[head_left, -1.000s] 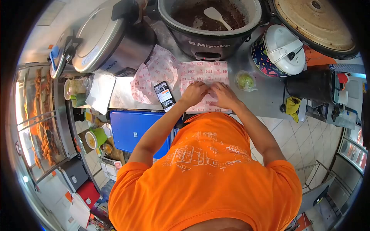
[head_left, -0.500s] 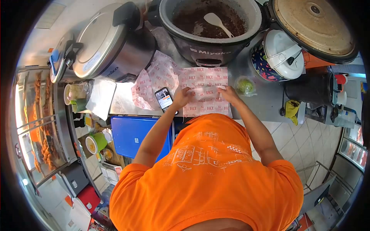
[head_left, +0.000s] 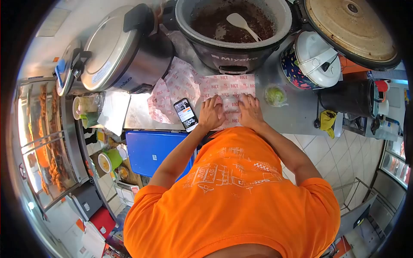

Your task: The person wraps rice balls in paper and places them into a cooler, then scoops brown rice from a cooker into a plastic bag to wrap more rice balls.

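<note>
Printed pink-and-white paper [head_left: 228, 84] lies on the metal counter, with a folded part of it between my hands. My left hand [head_left: 211, 113] presses on the left side of the fold, fingers spread and pointing away from me. On the right side my right hand [head_left: 251, 112] lies on the same paper with its fingers apart. A lit phone [head_left: 186, 115] rests just left of my left hand. More crumpled printed paper [head_left: 178, 88] spreads behind the phone. To the right of my right hand sits a clear bag with something green in it [head_left: 275, 95].
An uncovered Miyako cooker [head_left: 234, 53] with a white paddle [head_left: 241, 23] inside stands at the back. Closed cookers [head_left: 114, 51] are at the left, a patterned pot [head_left: 301, 64] at the right. A blue lid [head_left: 150, 152] is below the counter's front edge.
Both hands have gone from pinching the raised fold to lying on the paper with fingers spread. The fold now lies flatter, and the hands are slightly closer together.
</note>
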The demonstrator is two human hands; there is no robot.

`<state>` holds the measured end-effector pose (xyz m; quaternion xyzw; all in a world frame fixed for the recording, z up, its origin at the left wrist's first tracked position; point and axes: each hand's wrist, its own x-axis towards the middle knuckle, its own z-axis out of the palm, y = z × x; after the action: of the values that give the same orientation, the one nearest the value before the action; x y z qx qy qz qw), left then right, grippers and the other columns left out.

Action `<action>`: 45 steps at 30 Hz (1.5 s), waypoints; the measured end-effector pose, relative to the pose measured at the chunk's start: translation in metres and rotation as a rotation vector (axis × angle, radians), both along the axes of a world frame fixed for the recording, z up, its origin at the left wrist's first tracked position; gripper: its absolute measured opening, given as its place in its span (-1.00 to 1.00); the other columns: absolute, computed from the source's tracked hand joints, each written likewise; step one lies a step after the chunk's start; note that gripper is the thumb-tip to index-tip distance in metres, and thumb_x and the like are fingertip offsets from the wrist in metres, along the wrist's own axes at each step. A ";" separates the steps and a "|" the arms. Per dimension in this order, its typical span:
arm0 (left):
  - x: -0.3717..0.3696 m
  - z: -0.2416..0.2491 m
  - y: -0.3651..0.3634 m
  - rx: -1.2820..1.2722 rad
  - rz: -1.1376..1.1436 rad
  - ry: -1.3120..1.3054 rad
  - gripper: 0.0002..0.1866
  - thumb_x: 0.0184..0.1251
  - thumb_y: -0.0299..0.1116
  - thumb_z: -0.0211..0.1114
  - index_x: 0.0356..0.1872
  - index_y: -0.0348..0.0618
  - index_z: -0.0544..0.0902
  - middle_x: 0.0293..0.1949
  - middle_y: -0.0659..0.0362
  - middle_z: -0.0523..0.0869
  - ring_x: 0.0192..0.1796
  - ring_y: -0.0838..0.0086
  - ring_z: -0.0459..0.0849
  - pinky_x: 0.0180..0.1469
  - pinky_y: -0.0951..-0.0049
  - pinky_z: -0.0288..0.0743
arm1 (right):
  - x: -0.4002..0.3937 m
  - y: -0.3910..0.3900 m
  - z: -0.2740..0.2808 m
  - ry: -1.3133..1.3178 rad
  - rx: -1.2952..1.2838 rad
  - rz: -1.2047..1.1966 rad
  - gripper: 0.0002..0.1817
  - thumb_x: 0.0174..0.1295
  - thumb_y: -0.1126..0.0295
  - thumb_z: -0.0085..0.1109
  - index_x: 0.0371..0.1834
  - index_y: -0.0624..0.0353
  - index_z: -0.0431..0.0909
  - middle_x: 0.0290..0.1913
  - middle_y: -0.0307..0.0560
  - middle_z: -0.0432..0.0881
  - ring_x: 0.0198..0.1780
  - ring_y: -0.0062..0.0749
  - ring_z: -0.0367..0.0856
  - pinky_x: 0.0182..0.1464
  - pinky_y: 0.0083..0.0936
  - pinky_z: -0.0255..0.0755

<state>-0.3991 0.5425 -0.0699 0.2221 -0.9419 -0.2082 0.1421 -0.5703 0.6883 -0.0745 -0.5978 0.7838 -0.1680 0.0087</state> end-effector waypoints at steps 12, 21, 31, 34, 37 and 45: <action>-0.005 -0.049 -0.035 0.068 -0.145 -0.241 -0.84 0.31 -0.29 0.28 -0.17 0.03 0.78 -0.03 0.17 0.68 0.10 0.20 0.56 0.15 0.02 0.28 | -0.046 -0.010 -0.040 -0.629 0.367 0.113 -0.76 0.29 0.41 0.11 -0.06 0.08 0.73 0.02 -0.11 0.66 0.14 -0.13 0.53 0.24 -0.15 0.38; -0.011 -0.058 -0.022 0.474 0.242 -0.072 -0.77 0.14 -0.26 0.47 -0.16 0.01 0.76 -0.13 0.16 0.81 0.01 0.16 0.72 0.14 -0.04 0.30 | -0.012 -0.008 -0.044 -0.457 0.092 -0.117 -0.75 0.30 0.39 0.17 0.00 0.05 0.70 0.07 -0.10 0.62 0.20 -0.16 0.48 0.29 -0.12 0.21; -0.021 -0.030 -0.049 0.212 -0.057 -0.271 -0.73 0.29 -0.34 0.39 -0.02 -0.12 0.71 -0.01 0.08 0.79 0.00 0.29 0.75 -0.01 0.29 0.57 | -0.033 -0.015 -0.029 -0.636 -0.071 -0.071 -0.84 0.25 0.36 0.34 -0.13 0.07 0.72 -0.20 -0.16 0.63 -0.19 -0.37 0.55 -0.05 -0.36 0.43; -0.022 0.015 -0.061 1.273 -0.059 -0.083 -0.64 0.31 -0.35 0.42 0.12 -0.12 0.64 0.07 0.17 0.75 0.11 0.40 0.70 0.11 0.33 0.57 | -0.047 -0.001 0.007 -1.469 -0.106 -0.086 -0.87 0.30 0.34 0.37 -0.18 0.12 0.69 -0.28 -0.20 0.66 -0.27 -0.54 0.60 -0.20 -0.50 0.54; -0.038 0.053 -0.018 2.058 -0.150 0.334 -0.72 0.37 -0.41 0.41 0.06 -0.08 0.63 0.00 0.29 0.73 0.10 0.54 0.67 0.17 0.43 0.50 | -0.046 0.016 0.016 -2.282 -0.318 0.127 -0.84 0.39 0.36 0.30 -0.11 0.21 0.66 -0.11 -0.14 0.74 -0.10 -0.51 0.72 -0.01 -0.51 0.65; -0.061 0.077 0.011 1.985 -0.158 0.331 -0.41 0.15 -0.57 0.54 0.22 -0.11 0.52 -0.07 0.20 0.77 -0.03 0.49 0.76 0.07 0.45 0.63 | -0.052 0.039 0.082 -2.042 -0.443 -0.024 -0.76 0.43 0.50 0.17 0.11 0.25 0.61 0.02 -0.10 0.72 0.00 -0.47 0.70 0.10 -0.54 0.56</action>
<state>-0.4600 0.5539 0.0073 0.1452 -0.3234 -0.9350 0.0076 -0.6221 0.7269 0.0077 -0.1517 0.3614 -0.7333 0.5556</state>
